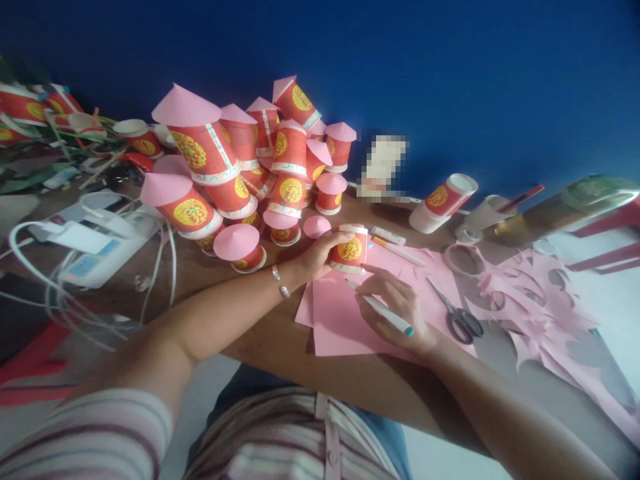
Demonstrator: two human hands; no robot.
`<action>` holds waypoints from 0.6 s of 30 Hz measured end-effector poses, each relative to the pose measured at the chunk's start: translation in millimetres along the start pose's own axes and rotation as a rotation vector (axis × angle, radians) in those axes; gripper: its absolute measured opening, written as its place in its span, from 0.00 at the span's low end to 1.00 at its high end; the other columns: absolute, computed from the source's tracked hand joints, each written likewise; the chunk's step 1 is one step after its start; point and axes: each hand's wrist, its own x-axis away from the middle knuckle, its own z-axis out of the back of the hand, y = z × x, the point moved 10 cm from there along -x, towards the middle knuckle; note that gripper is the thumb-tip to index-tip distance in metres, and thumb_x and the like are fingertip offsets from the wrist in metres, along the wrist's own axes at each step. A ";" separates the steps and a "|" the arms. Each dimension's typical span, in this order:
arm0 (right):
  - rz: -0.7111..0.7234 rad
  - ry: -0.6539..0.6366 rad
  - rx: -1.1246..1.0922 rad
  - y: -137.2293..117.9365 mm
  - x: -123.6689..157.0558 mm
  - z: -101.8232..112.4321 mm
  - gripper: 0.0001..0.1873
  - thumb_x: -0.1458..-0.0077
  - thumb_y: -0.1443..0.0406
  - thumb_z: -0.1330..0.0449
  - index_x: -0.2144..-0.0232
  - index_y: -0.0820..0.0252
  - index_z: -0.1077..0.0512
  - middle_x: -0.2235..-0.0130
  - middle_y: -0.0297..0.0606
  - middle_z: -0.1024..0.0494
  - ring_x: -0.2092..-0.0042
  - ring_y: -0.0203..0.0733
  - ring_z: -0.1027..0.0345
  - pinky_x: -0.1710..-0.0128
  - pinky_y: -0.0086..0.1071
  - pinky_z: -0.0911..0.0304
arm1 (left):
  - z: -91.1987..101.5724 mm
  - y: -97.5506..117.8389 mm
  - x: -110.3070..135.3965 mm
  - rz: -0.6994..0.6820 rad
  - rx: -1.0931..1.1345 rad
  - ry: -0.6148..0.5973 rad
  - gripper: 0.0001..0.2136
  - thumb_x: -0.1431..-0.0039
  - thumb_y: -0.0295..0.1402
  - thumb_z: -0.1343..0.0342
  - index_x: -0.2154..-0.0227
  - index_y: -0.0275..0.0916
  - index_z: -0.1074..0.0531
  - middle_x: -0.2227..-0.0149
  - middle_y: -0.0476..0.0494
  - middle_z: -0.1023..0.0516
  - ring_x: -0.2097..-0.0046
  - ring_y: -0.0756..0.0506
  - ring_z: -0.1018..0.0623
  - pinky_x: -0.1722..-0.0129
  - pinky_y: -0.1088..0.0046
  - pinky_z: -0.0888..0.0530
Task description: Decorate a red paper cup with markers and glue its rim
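My left hand [321, 255] is closed around the side of a red paper cup [351, 249] with a yellow round emblem and a white band at its lower edge. Just below and right of it, my right hand [395, 303] grips a white marker pen [385, 313] with a green end, its tip pointing toward the cup. Pink paper sheets [335, 327] lie flat under both hands. Left of the cup, a small pink paper cone [317, 227] rests on the table.
Stacked red cups with pink cone tops [290, 193] stand at the back left. White cables and a power strip [100, 257] lie left. To the right are scissors [460, 319], a tape roll [464, 260], pink paper scraps [530, 293] and a leaning red-and-white cup [445, 200].
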 end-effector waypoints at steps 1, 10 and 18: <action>0.005 -0.006 -0.010 -0.7 -0.4 -0.6 0.13 0.37 0.75 0.39 0.55 0.53 0.29 0.67 0.29 0.21 0.67 0.39 0.23 0.44 0.50 0.20 | -2.3 0.3 0.3 -0.004 -0.013 -0.016 0.24 0.47 0.47 0.30 0.52 0.38 0.22 0.54 0.40 0.18 0.52 0.41 0.20 0.51 0.62 0.22; 0.022 0.065 0.081 -2.3 -1.0 7.6 0.14 0.39 0.75 0.38 0.55 0.53 0.29 0.68 0.32 0.20 0.67 0.41 0.22 0.57 0.41 0.20 | -9.9 4.2 0.3 -0.049 -0.069 -0.047 0.23 0.51 0.46 0.24 0.59 0.38 0.24 0.62 0.43 0.20 0.58 0.44 0.21 0.55 0.66 0.25; -0.059 0.072 0.171 5.6 -0.1 9.9 0.10 0.36 0.75 0.40 0.59 0.54 0.29 0.69 0.32 0.22 0.70 0.38 0.25 0.69 0.32 0.30 | -8.5 2.3 3.5 -0.007 -0.099 -0.024 0.24 0.50 0.46 0.25 0.57 0.38 0.24 0.58 0.42 0.19 0.56 0.44 0.21 0.55 0.65 0.25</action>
